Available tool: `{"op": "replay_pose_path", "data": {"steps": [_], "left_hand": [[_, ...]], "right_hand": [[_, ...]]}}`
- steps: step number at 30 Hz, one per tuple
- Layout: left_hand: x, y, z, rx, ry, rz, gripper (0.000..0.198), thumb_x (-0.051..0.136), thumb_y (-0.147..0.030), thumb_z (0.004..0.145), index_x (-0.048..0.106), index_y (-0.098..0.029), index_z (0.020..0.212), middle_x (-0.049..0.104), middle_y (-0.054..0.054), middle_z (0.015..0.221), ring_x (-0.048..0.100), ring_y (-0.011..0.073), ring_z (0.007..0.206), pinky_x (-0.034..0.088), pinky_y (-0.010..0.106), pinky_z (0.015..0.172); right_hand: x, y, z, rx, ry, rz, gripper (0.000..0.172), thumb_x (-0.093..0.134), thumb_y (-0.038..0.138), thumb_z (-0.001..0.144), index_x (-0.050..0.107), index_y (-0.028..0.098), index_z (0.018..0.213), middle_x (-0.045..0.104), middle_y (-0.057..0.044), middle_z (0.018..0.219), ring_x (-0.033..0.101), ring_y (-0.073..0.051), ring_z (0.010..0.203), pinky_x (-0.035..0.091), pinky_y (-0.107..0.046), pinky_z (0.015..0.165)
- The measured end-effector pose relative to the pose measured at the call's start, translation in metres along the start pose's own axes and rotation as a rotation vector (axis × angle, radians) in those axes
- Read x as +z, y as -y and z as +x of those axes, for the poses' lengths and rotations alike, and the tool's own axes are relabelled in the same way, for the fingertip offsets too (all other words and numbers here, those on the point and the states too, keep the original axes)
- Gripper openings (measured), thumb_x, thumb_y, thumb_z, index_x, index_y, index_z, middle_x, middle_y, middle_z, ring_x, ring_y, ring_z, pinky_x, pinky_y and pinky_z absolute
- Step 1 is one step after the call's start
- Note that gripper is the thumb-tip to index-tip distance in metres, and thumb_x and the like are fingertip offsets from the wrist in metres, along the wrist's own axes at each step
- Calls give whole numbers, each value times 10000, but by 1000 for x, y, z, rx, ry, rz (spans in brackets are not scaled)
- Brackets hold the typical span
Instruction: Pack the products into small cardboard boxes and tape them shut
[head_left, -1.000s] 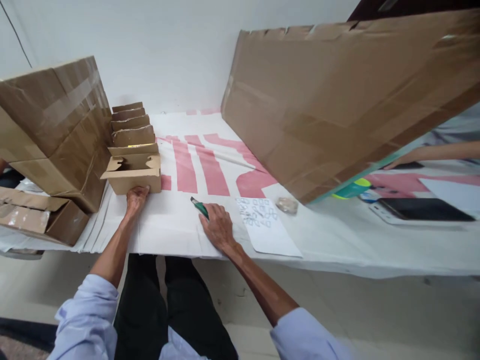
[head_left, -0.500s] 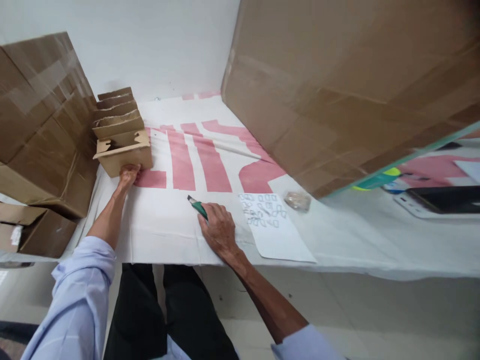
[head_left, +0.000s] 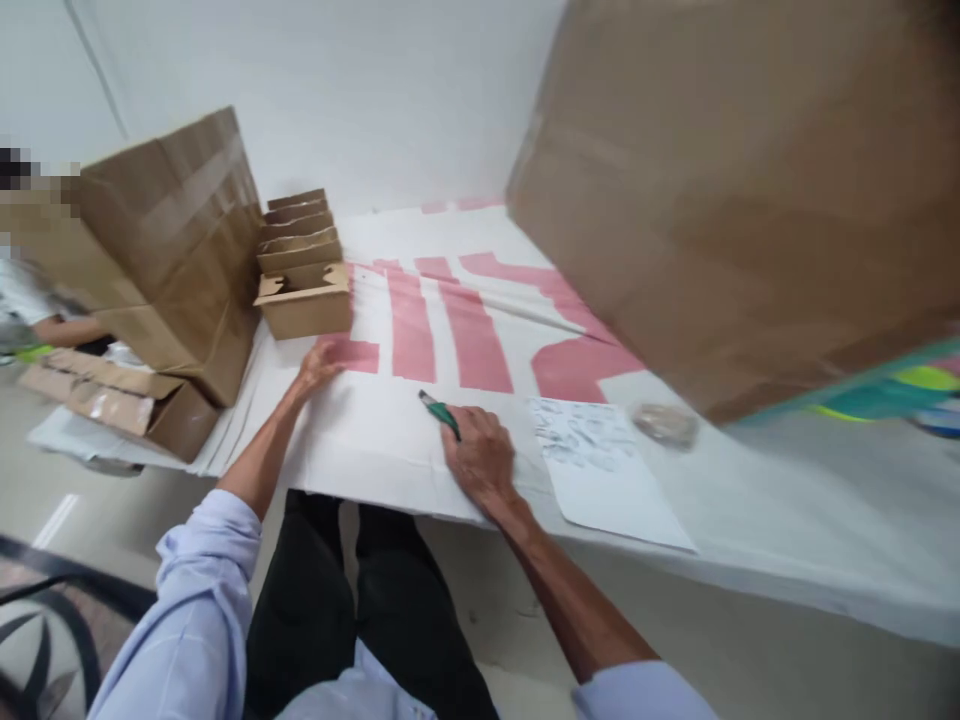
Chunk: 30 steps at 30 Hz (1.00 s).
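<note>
My right hand (head_left: 480, 460) rests on the white and pink banner sheet (head_left: 420, 330) near the table's front edge, closed round a green utility knife (head_left: 439, 411) whose tip points up and left. My left hand (head_left: 319, 365) lies on the sheet a little in front of a row of small folded cardboard pieces (head_left: 304, 265), fingers stretched out, holding nothing. A white paper with small printed shapes (head_left: 604, 460) lies just right of my right hand.
A large taped cardboard box (head_left: 176, 240) stands at the left with a flatter box (head_left: 120, 405) below it. A big cardboard sheet (head_left: 750, 190) leans over the table's right side. A small clear packet (head_left: 664, 423) lies beside the paper. Another person's arm (head_left: 60, 330) shows at far left.
My left hand has come off the front cardboard piece and now lies flat on the sheet in front of it. My head turned left. The right hand kept its hold on the knife.
</note>
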<state>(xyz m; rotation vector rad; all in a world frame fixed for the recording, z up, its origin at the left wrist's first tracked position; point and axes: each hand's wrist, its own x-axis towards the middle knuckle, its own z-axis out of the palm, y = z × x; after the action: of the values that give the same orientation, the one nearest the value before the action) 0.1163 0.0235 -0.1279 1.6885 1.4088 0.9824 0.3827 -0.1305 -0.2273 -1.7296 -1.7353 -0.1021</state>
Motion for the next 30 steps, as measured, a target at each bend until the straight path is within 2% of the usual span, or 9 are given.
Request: {"op": "replay_pose_path", "data": {"steps": [5,9,11,14,18,20,23,27,30], "left_hand": [[-39,-9,-93,77,45,151,552,875,-181,730,722,-188,1260,677,166,1375,684,329,1186,580,498,1024],[-108,-29,-162,348,-64,464,526,798,-283,845,665,-219,1350,632,151,1415,613,325,1323,495,541,1170],[-150,-38,-186,389,-158,636,559,793,-307,854,635,-241,1386,605,140,1448,577,329,1375,476,546,1191],[-211,-44,-203,305,-174,873,845,874,-287,747,518,-241,1512,509,173,1573,469,376,1492,412,587,1233],[-268,-40,-200,-27,-70,1141,1064,857,-256,699,338,-227,1628,311,234,1728,273,468,1606,365,689,1201],[-281,-34,-194,-108,0,1177,1037,822,-251,701,349,-224,1623,345,234,1711,310,469,1587,373,686,1180],[-284,-25,-190,-96,52,1165,878,793,-259,709,490,-229,1532,494,201,1608,458,428,1487,404,620,1149],[-270,-18,-193,-40,27,1141,669,758,-303,778,598,-232,1423,550,175,1537,541,397,1388,413,565,1111],[-246,-20,-196,3,13,1121,639,796,-328,775,635,-226,1384,567,174,1507,542,413,1362,408,564,1104]], "right_hand": [[9,-8,-8,-23,-18,-26,323,497,263,953,719,161,1163,723,-165,1053,587,-332,981,428,-428,828],[11,-8,-10,-45,-18,-51,329,504,268,945,729,153,1156,718,-159,1025,573,-321,960,419,-415,806],[11,-8,-10,-38,-23,-57,322,506,266,949,732,160,1153,715,-150,1019,569,-310,962,416,-405,807],[12,-6,-9,-35,-16,-60,324,513,258,947,737,155,1158,713,-147,1017,565,-303,967,416,-401,811],[11,-3,-8,-20,-7,-54,333,533,232,920,747,156,1164,703,-151,1020,554,-300,966,423,-406,816],[10,-1,-8,-18,0,-48,339,536,224,911,748,158,1168,697,-151,1026,548,-297,964,429,-408,818],[10,-1,-7,-17,13,-50,341,536,218,907,750,160,1166,694,-150,1035,546,-294,967,434,-404,824],[13,-3,-7,-14,22,-67,336,525,219,927,746,157,1173,696,-151,1043,548,-294,983,427,-398,837],[16,-5,-6,-12,24,-71,339,513,229,944,745,147,1177,697,-154,1047,550,-291,974,423,-401,843]]}}
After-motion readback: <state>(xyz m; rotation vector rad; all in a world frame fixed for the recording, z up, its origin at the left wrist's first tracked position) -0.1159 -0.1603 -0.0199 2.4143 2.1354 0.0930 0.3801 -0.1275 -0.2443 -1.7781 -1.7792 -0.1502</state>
